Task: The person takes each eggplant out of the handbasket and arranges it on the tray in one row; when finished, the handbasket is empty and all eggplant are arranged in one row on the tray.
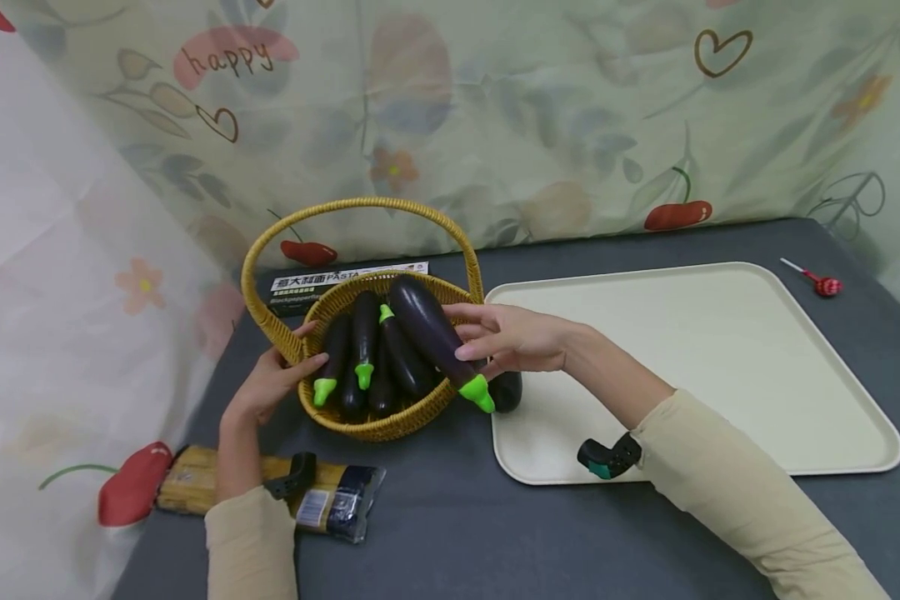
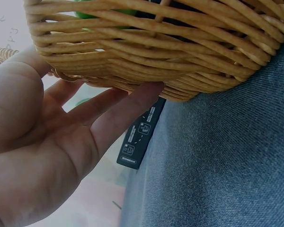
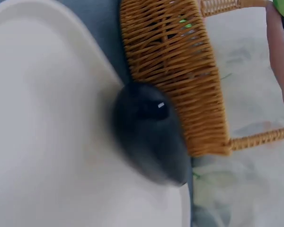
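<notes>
A yellow wicker basket (image 1: 378,429) with a tall handle holds several dark eggplants (image 1: 405,358) with green caps. My left hand (image 1: 270,383) grips its left rim, the thumb over the edge and the fingers against the outer weave (image 2: 132,52). In my right hand (image 1: 521,337) is a large eggplant (image 1: 431,325), held slanting over the basket's right rim, its green cap toward me. Below that hand another eggplant (image 1: 507,392) lies at the tray's left edge, beside the basket. It appears blurred in the right wrist view (image 3: 149,135), where only part of my right hand (image 3: 281,66) shows.
A cream tray (image 1: 682,358) takes up the table's right side, with a red lollipop (image 1: 827,286) beyond its far right corner. Behind the basket lies a black pasta box (image 1: 292,292). A packet of spaghetti (image 1: 330,500) lies under my left forearm. Printed cloth (image 1: 495,125) hangs behind.
</notes>
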The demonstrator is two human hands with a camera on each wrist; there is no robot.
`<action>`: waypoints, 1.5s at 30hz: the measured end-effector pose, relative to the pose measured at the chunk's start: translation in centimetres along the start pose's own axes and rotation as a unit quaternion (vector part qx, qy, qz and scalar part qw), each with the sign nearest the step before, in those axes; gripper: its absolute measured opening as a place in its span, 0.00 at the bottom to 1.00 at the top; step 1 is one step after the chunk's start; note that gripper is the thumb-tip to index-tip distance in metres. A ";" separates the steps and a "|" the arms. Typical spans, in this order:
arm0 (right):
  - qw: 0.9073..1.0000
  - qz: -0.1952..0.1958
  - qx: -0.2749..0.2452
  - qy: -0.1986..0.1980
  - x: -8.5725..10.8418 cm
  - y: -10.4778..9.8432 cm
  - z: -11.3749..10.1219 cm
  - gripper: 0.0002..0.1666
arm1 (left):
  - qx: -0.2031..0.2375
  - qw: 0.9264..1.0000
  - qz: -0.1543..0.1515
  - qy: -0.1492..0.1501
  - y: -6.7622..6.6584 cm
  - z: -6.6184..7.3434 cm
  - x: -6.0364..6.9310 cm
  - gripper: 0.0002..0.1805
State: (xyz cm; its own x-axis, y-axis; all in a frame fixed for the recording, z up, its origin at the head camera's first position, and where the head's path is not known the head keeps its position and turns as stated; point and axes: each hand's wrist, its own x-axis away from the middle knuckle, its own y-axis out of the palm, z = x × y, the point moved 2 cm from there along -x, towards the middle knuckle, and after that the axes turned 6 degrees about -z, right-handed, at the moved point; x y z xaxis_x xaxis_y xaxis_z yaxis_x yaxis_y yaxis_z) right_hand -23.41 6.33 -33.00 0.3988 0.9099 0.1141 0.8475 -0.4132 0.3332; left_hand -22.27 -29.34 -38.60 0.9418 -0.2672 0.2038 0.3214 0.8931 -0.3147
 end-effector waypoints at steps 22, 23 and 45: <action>0.996 0.081 -0.030 -0.010 8.3 -4.1 4.5 0.55 | 0.010 1.000 -0.002 -0.004 0.2 0.1 -0.1 0.43; 0.995 0.090 -0.032 -0.008 8.5 -4.3 4.6 0.55 | 0.010 1.000 -0.002 -0.003 0.2 0.1 -0.1 0.43; 0.984 0.146 -0.099 0.028 7.0 -7.7 6.4 0.55 | -0.001 1.000 0.003 -0.010 0.1 0.0 -0.2 0.44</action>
State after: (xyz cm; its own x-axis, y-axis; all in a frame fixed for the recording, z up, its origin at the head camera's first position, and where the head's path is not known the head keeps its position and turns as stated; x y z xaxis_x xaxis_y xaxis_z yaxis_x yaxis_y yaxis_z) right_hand -24.88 15.67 -40.74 0.5914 0.7559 0.2809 0.6126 -0.6476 0.4532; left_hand -22.46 -29.20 -38.67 0.9413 -0.2548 0.2213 0.3166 0.8937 -0.3178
